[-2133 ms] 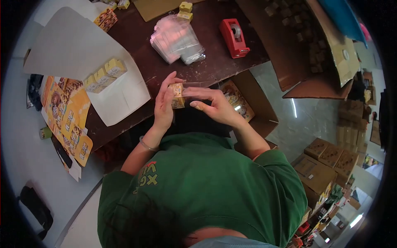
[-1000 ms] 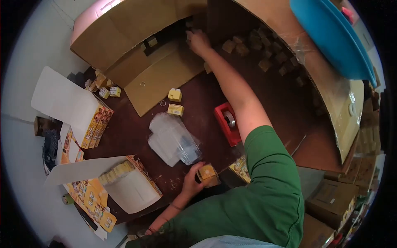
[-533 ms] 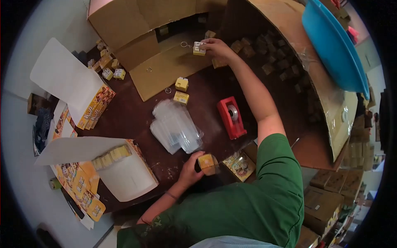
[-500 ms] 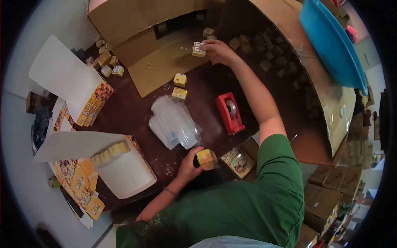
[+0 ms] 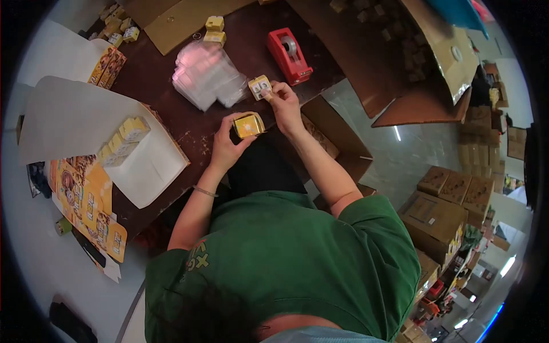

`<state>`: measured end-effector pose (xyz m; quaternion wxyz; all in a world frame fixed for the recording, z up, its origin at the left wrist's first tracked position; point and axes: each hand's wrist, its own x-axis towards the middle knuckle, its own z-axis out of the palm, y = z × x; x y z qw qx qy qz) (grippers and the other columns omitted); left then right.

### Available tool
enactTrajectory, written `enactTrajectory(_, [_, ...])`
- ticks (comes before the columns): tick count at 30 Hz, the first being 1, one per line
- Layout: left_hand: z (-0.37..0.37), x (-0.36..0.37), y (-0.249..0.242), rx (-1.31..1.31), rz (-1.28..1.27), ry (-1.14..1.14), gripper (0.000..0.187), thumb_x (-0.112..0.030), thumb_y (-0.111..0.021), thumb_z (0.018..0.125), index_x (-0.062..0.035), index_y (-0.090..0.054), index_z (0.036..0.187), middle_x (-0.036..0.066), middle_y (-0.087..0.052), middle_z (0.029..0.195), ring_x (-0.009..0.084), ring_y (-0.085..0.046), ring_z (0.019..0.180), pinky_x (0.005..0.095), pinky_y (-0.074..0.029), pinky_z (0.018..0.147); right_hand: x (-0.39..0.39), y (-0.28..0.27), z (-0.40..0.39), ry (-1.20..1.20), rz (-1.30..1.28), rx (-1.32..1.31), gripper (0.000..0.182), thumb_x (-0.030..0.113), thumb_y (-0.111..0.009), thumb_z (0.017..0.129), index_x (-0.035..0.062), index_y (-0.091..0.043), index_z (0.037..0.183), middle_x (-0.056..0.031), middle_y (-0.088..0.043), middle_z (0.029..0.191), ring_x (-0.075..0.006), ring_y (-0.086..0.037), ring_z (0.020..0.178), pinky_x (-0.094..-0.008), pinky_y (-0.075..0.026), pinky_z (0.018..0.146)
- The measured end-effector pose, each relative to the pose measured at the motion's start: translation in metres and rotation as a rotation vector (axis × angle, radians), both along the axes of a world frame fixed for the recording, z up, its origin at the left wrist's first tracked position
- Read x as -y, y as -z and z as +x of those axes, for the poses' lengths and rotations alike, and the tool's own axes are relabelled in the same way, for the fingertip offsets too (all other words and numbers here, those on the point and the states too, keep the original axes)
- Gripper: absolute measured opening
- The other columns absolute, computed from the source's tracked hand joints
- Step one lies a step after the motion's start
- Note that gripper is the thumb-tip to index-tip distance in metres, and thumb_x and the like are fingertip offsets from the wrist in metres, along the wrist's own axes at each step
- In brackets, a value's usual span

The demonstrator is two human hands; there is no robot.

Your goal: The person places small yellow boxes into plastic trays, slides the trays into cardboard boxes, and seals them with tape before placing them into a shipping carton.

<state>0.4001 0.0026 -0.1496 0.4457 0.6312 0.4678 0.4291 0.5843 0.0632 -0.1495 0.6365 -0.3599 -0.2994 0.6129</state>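
Note:
My left hand (image 5: 226,144) holds a clear plastic sleeve with a yellow box (image 5: 249,126) in it, near the table's front edge. Just to the right and above, my right hand (image 5: 285,105) grips a small yellow-and-white box (image 5: 259,87) between thumb and fingers. Beyond my hands lies a pile of clear plastic sleeves (image 5: 207,74). Two small yellow boxes (image 5: 215,31) stand behind that pile. A red tape dispenser (image 5: 289,55) is to the right of the sleeves.
On the left, an open white-lined carton (image 5: 150,166) holds a row of small boxes (image 5: 124,139). Flat printed orange cartons (image 5: 86,197) lie beside it. Large cardboard boxes stand at the back (image 5: 189,23) and right (image 5: 366,68). A blue basin (image 5: 460,12) is at upper right.
My right hand has come back from the upper area with the small box, close to my left hand. The camera view has shifted, so the table items appear higher.

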Motion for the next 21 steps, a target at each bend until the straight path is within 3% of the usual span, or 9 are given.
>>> enactTrajectory(2, [-0.009, 0.01, -0.003, 0.039, -0.018, -0.021, 0.057, -0.01, -0.081, 0.076, -0.0048, -0.05, 0.124, 0.014, -0.064, 0.117, 0.0258, -0.064, 0.108, 0.0357, -0.05, 0.093, 0.013, 0.014, 0.001, 0.207, 0.16, 0.592, 0.025, 0.0, -0.076, 0.079, 0.0045, -0.052, 0.082, -0.0045, -0.057, 0.102, -0.0139, -0.058, 0.093, -0.0261, -0.047, 0.084])
enactTrajectory(6, [-0.023, 0.021, -0.003, 0.026, -0.031, -0.049, 0.056, -0.008, -0.079, 0.078, -0.0041, -0.049, 0.125, 0.012, -0.064, 0.117, 0.023, -0.064, 0.108, 0.0344, -0.049, 0.093, 0.024, -0.007, 0.013, 0.199, 0.298, 1.085, 0.029, 0.007, -0.079, 0.073, 0.0022, -0.053, 0.084, -0.0147, -0.057, 0.101, -0.0298, -0.058, 0.094, -0.0381, -0.046, 0.086])
enactTrajectory(7, [-0.023, 0.02, -0.007, 0.008, -0.011, -0.033, 0.055, -0.007, -0.078, 0.079, -0.0037, -0.049, 0.125, 0.012, -0.064, 0.117, 0.0217, -0.063, 0.108, 0.0338, -0.049, 0.094, 0.025, -0.013, 0.019, 0.11, 0.226, 1.159, 0.035, 0.011, -0.08, 0.072, 0.0039, -0.055, 0.095, -0.018, -0.057, 0.106, -0.0367, -0.054, 0.101, -0.0427, -0.044, 0.09])
enactTrajectory(10, [-0.024, 0.019, -0.003, 0.007, -0.004, -0.036, 0.056, -0.007, -0.078, 0.079, -0.0037, -0.048, 0.126, 0.013, -0.063, 0.118, 0.0214, -0.063, 0.108, 0.0336, -0.049, 0.094, 0.027, -0.03, 0.024, 0.097, 0.324, 1.405, 0.052, 0.014, -0.081, 0.072, 0.0066, -0.053, 0.114, -0.0166, -0.054, 0.117, -0.0367, -0.052, 0.11, -0.0433, -0.043, 0.094])
enactTrajectory(11, [-0.025, 0.018, -0.002, 0.008, -0.004, -0.026, 0.057, -0.007, -0.078, 0.079, -0.0033, -0.048, 0.126, 0.013, -0.062, 0.12, 0.0212, -0.062, 0.109, 0.0335, -0.049, 0.095, 0.025, -0.034, 0.026, 0.116, 0.426, 1.453, 0.072, 0.017, -0.081, 0.072, 0.0093, -0.045, 0.133, -0.0152, -0.049, 0.13, -0.0379, -0.047, 0.119, -0.0445, -0.041, 0.099])
enactTrajectory(15, [-0.024, 0.019, -0.004, 0.03, -0.019, -0.009, 0.059, -0.007, -0.078, 0.078, -0.0028, -0.046, 0.127, 0.012, -0.061, 0.123, 0.0205, -0.061, 0.111, 0.0335, -0.048, 0.096, -0.003, -0.05, 0.037, -0.175, 0.707, 1.633, 0.077, 0.016, -0.077, 0.075, 0.0104, -0.041, 0.143, -0.016, -0.046, 0.139, -0.0361, -0.045, 0.127, -0.0429, -0.039, 0.105])
enactTrajectory(18, [-0.024, 0.019, -0.004, 0.025, -0.013, -0.009, 0.059, -0.006, -0.078, 0.078, -0.0032, -0.047, 0.127, 0.012, -0.061, 0.123, 0.0204, -0.061, 0.111, 0.0335, -0.048, 0.096, -0.022, -0.036, 0.051, -0.433, 0.66, 1.602, 0.072, 0.012, -0.075, 0.076, 0.0092, -0.044, 0.141, -0.0174, -0.05, 0.135, -0.0338, -0.05, 0.124, -0.0394, -0.043, 0.101])
enactTrajectory(19, [-0.025, 0.019, -0.004, 0.019, -0.009, -0.01, 0.059, -0.006, -0.078, 0.078, -0.0033, -0.047, 0.127, 0.012, -0.061, 0.123, 0.0204, -0.061, 0.111, 0.0334, -0.048, 0.096, -0.027, -0.038, 0.055, -0.436, 0.634, 1.55, 0.059, 0.012, -0.074, 0.075, 0.0049, -0.053, 0.129, -0.0177, -0.058, 0.123, -0.0329, -0.056, 0.115, -0.0384, -0.048, 0.093])
enactTrajectory(21, [-0.024, 0.019, -0.003, 0.021, 0.005, -0.013, 0.059, -0.006, -0.078, 0.078, -0.0035, -0.047, 0.127, 0.012, -0.061, 0.124, 0.0203, -0.061, 0.111, 0.0333, -0.048, 0.096, -0.028, -0.046, 0.058, -0.426, 0.5, 1.512, 0.05, 0.014, -0.076, 0.074, 0.003, -0.057, 0.119, -0.017, -0.061, 0.114, -0.0333, -0.058, 0.108, -0.04, -0.049, 0.089])
